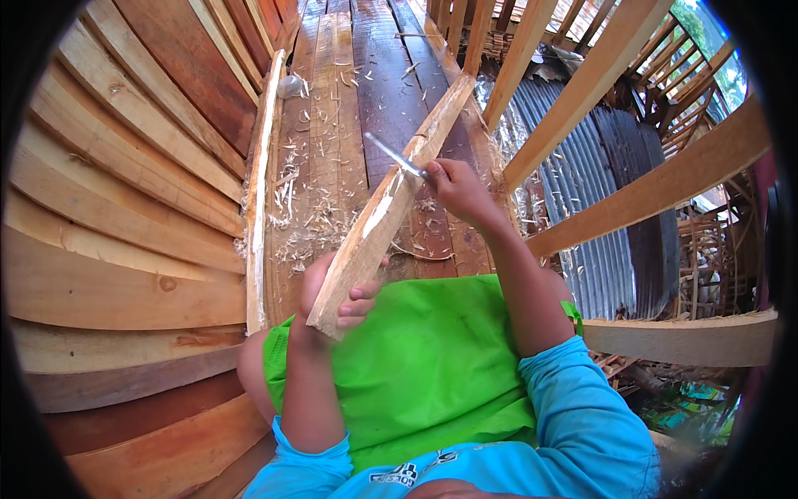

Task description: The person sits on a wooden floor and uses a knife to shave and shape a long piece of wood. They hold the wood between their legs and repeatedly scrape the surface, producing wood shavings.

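A long wooden batten [372, 229] slants from my lap up to the far right, with a pale, freshly cut strip along its edge. My left hand [345, 301] is wrapped round its near end, fingers showing on the right side. In my right hand [456, 190] is the handle of a knife [392, 152], mostly hidden by the fingers. The knife's blade lies across the batten's upper edge and points to the upper left. Below the batten, green cloth [424, 358] covers my lap.
Wood shavings [320, 220] are scattered over the plank floor [332, 91]. Another batten [262, 200] lies along the left, beside a slatted plank wall [133, 183]. A wooden railing [573, 91] stands on the right, with corrugated metal sheets [590, 200] beyond it. A small clear container [290, 86] sits farther off.
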